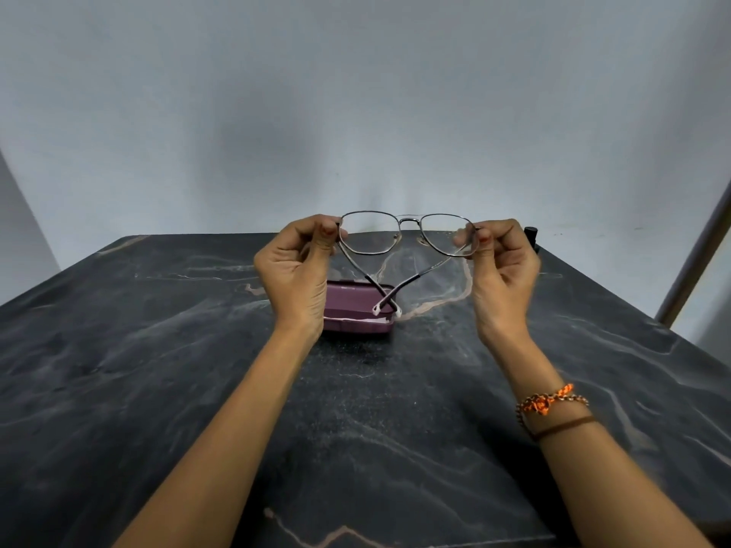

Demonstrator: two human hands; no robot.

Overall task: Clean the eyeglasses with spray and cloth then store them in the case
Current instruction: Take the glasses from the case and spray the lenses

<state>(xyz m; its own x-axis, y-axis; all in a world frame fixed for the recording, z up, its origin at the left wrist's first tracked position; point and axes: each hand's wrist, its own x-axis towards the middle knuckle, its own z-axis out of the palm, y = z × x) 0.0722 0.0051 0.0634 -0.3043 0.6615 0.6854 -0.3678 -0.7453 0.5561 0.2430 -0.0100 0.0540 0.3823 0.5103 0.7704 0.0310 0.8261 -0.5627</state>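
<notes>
While the left hand [294,267] and right hand [500,263] pinch the eyeglasses [405,235] at the hinges above the case [356,310] — temples crossed — finger contact risks smudging the lenses.

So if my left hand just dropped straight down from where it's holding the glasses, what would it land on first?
Probably the maroon hard-shell glasses case, lying closed on the dark marble table beside and below your left hand. Depth is unclear, so it might just miss and meet the tabletop.
</notes>
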